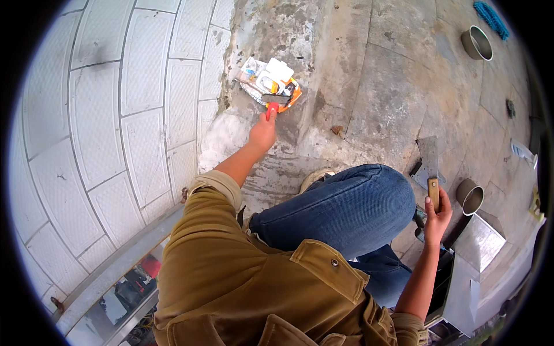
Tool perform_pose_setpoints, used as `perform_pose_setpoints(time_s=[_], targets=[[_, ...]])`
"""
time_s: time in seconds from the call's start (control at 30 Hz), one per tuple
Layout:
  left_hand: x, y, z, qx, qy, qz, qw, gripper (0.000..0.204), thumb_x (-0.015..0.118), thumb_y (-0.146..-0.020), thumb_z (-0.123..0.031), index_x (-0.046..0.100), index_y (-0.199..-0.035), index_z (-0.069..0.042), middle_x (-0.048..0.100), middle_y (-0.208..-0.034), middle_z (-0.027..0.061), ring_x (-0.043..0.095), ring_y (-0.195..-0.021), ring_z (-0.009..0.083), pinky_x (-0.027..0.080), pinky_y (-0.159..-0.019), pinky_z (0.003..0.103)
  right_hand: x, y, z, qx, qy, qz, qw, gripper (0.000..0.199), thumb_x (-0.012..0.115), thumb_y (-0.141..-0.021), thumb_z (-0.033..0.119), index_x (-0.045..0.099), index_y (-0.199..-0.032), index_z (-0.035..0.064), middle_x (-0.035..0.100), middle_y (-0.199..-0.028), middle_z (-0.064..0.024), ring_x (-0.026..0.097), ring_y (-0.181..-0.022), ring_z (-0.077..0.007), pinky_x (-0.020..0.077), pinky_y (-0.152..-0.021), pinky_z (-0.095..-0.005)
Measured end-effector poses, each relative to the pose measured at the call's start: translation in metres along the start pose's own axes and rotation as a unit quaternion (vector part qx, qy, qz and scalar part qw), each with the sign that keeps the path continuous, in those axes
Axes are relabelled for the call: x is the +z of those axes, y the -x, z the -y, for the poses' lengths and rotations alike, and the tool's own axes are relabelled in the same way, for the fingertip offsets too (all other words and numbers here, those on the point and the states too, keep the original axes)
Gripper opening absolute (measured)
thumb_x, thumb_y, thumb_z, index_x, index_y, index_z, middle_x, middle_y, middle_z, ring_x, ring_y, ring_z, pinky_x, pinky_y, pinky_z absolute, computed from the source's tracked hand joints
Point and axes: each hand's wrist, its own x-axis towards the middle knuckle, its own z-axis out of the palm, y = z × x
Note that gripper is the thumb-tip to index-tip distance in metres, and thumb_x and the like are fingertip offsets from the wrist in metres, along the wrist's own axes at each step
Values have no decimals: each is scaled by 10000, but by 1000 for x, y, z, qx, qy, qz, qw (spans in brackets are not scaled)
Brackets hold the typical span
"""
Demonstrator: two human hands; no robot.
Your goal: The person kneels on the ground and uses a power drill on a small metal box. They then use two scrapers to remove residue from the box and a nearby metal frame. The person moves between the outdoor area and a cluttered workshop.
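Note:
My left hand [264,134] reaches forward and grips the red handle [272,109] of what looks like a putty knife, its short dark blade [277,98] against a crumpled orange and white plastic bag [253,88]. Several small white pieces [279,70] and scraps lie on the bag. At my right side, my right hand [440,218] is closed round the wooden handle of a wide-bladed scraper [428,157]. That blade points away from me over the paving. A grey flat metal piece [416,171] shows partly behind it.
White tiled wall [92,104] rises on the left. Two round metal tins [476,44] and a blue fuzzy brush head [491,21] lie on the stained floor to the right. A silvery metal box [479,242] stands near my right forearm. A dry leaf [337,131] lies ahead of my knee.

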Motion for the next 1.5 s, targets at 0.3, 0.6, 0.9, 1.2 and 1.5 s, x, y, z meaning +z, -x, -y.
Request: perform_pose_setpoints(time_s=[0.3, 0.6, 0.9, 1.2, 1.5], targets=[[-4, -5, 52, 30, 352, -46, 934, 623, 629, -797, -104, 438, -1379, -220, 519, -985, 100, 550, -887, 244, 465, -745, 344, 52, -60, 46, -1, -98, 63, 993, 396, 644, -824, 41, 538, -1191, -63, 609, -1075, -100, 567, -980, -142, 439, -855, -251], [-100, 1, 45, -14, 625, 29, 780, 500, 468, -900, -185, 411, -1377, -46, 645, -919, 83, 506, -595, 81, 415, -532, 212, 77, -67, 76, -27, -98, 97, 990, 433, 651, -832, 61, 517, -1229, -49, 608, -1048, -79, 565, -899, -122, 461, -779, -254], [-65, -76, -116, 95, 542, 193, 813, 545, 623, -881, -179, 409, -1361, -37, 658, -896, 56, 503, -601, 46, 402, -531, 188, -22, 5, 20, 24, -161, -117, 980, 533, 738, -764, 152, 523, -1228, 2, 620, -1014, -110, 572, -907, -152, 461, -807, -290], [0, -144, -313, 163, 473, 298, 813, 392, 524, -935, -148, 486, -1322, -101, 554, -783, 1, 491, -560, 91, 405, -486, 236, -85, 212, -43, 92, -190, -442, 872, 482, 704, -764, 123, 539, -1208, 34, 626, -1077, -125, 597, -987, -198, 460, -869, -320], [-105, 16, -521, 492, 363, 202, 765, 457, 500, -941, -149, 420, -1389, -110, 595, -1024, 37, 484, -634, 64, 392, -540, 201, -160, 307, -86, -66, -291, -753, 586, 421, 591, -872, 120, 459, -1246, -19, 585, -891, -47, 528, -727, -98, 444, -643, -235]])
